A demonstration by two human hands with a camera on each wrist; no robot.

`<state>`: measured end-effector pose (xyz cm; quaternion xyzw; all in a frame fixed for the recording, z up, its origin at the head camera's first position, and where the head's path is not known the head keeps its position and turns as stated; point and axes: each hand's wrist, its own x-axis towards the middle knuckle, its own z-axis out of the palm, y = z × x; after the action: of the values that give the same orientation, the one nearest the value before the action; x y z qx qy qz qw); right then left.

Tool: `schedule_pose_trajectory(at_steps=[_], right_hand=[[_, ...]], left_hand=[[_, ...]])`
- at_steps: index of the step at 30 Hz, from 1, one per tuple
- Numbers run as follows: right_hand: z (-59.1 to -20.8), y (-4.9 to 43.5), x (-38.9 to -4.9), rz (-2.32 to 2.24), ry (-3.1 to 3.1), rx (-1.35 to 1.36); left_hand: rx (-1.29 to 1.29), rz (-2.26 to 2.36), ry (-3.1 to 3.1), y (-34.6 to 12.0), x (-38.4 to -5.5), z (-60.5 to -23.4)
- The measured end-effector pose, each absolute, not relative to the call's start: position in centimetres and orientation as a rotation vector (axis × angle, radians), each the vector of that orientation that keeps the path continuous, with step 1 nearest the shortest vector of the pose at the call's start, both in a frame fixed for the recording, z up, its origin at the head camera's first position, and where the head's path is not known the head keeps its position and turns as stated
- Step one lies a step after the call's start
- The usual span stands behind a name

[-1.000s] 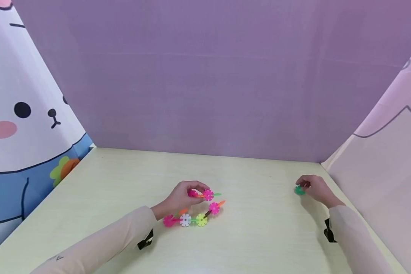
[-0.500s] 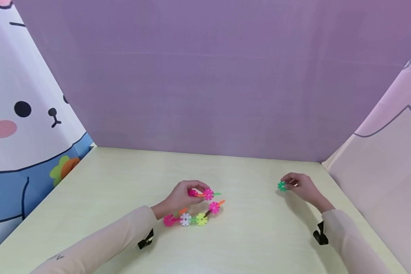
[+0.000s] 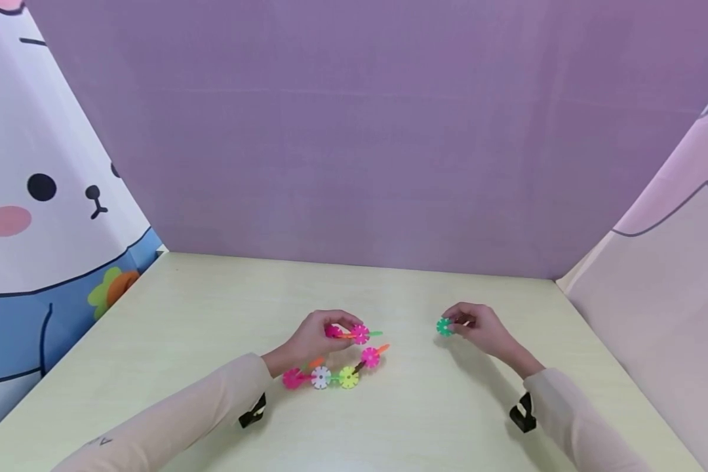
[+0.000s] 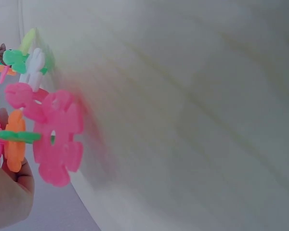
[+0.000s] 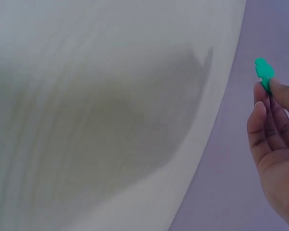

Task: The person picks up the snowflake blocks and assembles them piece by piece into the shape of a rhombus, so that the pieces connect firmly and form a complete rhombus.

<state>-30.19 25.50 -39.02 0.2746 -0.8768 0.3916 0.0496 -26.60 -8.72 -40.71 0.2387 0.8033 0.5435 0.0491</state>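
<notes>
My left hand [image 3: 314, 335] grips one end of a chain of interlocking plastic snowflake discs, near a pink disc [image 3: 360, 334] with a green disc seen edge-on beyond it. The chain curves round toward me through a pink disc [image 3: 292, 378], a white disc [image 3: 321, 377] and a yellow disc [image 3: 349, 377]. It ends at the right in another pink disc [image 3: 370, 357] with an orange one slotted in. To the right, my right hand [image 3: 485, 331] pinches a single green snowflake disc [image 5: 264, 73] between thumb and fingertips, above the table and apart from the chain.
A pale wood-look table [image 3: 413, 419] lies under both hands. Behind it rises a purple backdrop [image 3: 354, 144]. A cartoon-printed cloth [image 3: 47, 255] hangs at the left and a pink and pale one [image 3: 667, 288] at the right. Each wrist carries a black camera mount.
My right hand has carried the green snowflake disc leftward from the table's right side toward the chain. My left hand and the chain have stayed nearly still.
</notes>
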Motion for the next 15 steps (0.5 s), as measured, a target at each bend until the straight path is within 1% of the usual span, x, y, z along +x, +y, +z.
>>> schedule_pose_trajectory(at_steps=[7, 15], right_hand=[[-36.5, 21.2, -27.4, 1.268, -2.655, 0.930], [-35.7, 18.4, -26.5, 1.324, -2.645, 1.004]], left_hand=[[0.715, 1.657, 2.439, -8.6, -26.6, -40.7], [0.717, 1.646, 2.453, -8.6, -26.6, -40.7]])
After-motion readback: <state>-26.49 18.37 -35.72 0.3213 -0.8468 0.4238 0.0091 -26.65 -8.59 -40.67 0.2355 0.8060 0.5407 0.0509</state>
